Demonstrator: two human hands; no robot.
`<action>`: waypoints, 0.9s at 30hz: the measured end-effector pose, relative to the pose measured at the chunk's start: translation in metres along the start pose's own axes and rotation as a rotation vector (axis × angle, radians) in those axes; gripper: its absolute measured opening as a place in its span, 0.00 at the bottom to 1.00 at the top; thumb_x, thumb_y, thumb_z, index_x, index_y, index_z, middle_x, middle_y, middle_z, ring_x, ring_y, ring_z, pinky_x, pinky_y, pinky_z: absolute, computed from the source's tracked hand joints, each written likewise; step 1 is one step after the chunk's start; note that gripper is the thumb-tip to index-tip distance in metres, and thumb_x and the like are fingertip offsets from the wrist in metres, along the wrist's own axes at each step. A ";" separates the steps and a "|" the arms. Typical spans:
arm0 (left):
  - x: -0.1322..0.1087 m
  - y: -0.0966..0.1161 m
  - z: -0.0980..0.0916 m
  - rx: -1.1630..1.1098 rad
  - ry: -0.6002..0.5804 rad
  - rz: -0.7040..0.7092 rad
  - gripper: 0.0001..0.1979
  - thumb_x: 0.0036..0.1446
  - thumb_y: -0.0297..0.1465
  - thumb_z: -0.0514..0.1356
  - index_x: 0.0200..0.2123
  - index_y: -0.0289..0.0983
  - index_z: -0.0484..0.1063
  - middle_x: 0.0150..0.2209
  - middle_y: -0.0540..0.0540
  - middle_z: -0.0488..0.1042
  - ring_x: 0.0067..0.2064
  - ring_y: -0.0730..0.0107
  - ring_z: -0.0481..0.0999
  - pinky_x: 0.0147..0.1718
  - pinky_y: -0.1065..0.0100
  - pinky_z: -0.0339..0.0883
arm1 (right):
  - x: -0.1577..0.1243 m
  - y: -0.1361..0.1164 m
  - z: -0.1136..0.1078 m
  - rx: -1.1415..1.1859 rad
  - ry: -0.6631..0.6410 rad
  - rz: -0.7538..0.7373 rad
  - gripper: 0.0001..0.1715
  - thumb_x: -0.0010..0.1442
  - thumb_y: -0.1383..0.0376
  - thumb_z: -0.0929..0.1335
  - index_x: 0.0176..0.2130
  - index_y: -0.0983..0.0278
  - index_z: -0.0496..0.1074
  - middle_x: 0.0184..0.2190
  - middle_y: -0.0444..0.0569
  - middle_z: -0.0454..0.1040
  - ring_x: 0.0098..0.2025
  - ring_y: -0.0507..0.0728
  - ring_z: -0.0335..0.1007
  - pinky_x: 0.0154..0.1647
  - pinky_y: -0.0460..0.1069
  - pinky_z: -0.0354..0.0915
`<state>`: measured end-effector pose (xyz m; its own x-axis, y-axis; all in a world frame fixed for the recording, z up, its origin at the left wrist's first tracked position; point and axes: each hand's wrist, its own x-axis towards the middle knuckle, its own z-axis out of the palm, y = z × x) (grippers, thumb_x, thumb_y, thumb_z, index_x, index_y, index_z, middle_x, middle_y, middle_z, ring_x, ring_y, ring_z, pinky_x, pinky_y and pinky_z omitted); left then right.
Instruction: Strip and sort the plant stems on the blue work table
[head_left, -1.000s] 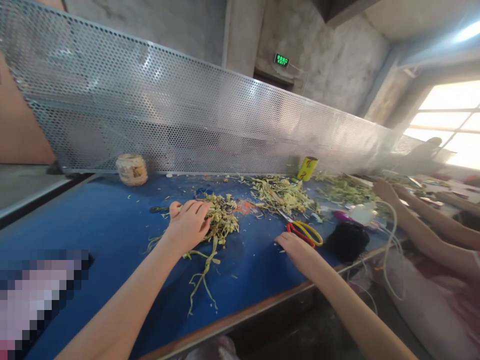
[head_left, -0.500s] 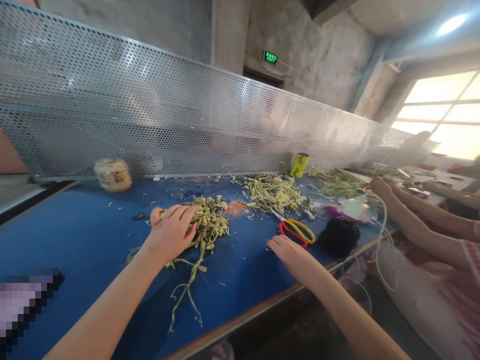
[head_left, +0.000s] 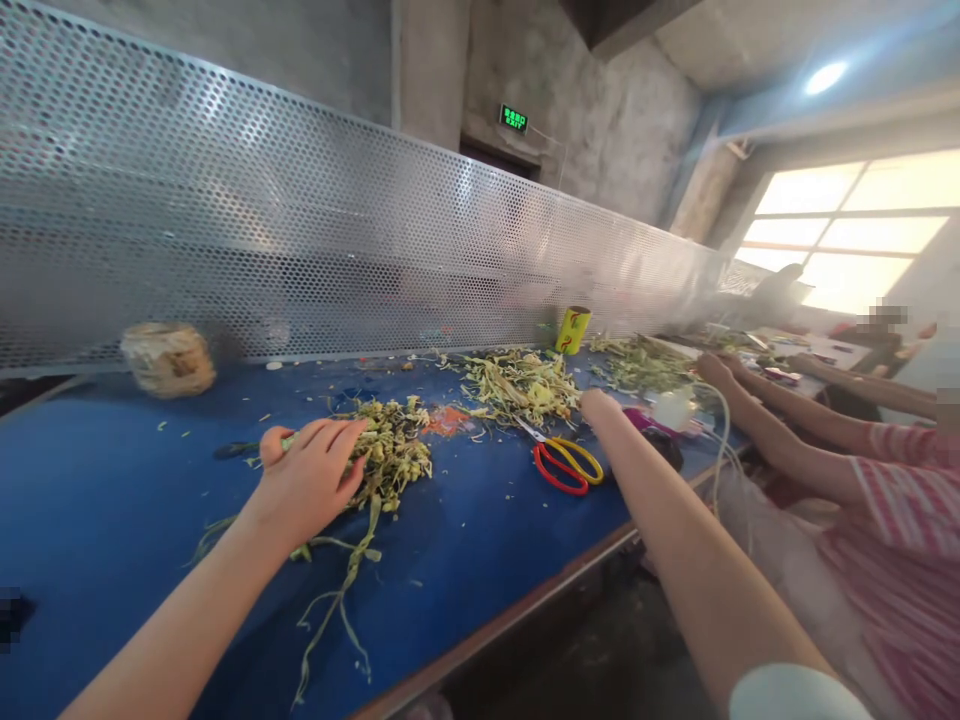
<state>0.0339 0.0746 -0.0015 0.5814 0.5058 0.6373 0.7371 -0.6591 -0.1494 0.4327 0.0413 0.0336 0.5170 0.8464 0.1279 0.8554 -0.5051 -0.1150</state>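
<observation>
My left hand (head_left: 315,462) is closed over the near heap of dried green plants (head_left: 396,455), with pale stems showing between thumb and fingers. A long forked stem (head_left: 349,575) trails from this heap toward the table's front edge. My right hand (head_left: 601,408) reaches out beside a second heap of pale plant strips (head_left: 529,385); its fingers are hidden behind the hand. Scissors with one red and one yellow handle (head_left: 559,468) lie on the blue tabletop (head_left: 480,560), just left of my right forearm.
A perforated metal screen (head_left: 337,240) runs along the back. Before it stand a roll of pale twine (head_left: 169,360) and a yellow tube (head_left: 574,330). A black bundle (head_left: 666,447) shows behind my right forearm. At right are a co-worker's arms (head_left: 780,435) and a white cable (head_left: 721,440).
My right hand has moved forward from the front of the scissors to beside the far plant heap. My left hand stays on the near heap. The view has shifted slightly to the right.
</observation>
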 end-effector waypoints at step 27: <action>-0.007 0.026 -0.027 -0.327 0.096 -0.138 0.25 0.54 0.34 0.50 0.55 0.36 0.49 0.49 0.41 0.67 0.49 0.63 0.64 0.45 0.58 0.51 | -0.099 -0.167 -0.011 0.851 0.027 -0.699 0.06 0.48 0.69 0.65 0.30 0.66 0.70 0.25 0.46 0.73 0.27 0.51 0.69 0.27 0.45 0.66</action>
<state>0.0397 0.0388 0.0102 0.4373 0.5581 0.7051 0.6481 -0.7392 0.1831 0.2394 0.0397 0.0511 -0.0631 0.8909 0.4498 0.6627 0.3744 -0.6486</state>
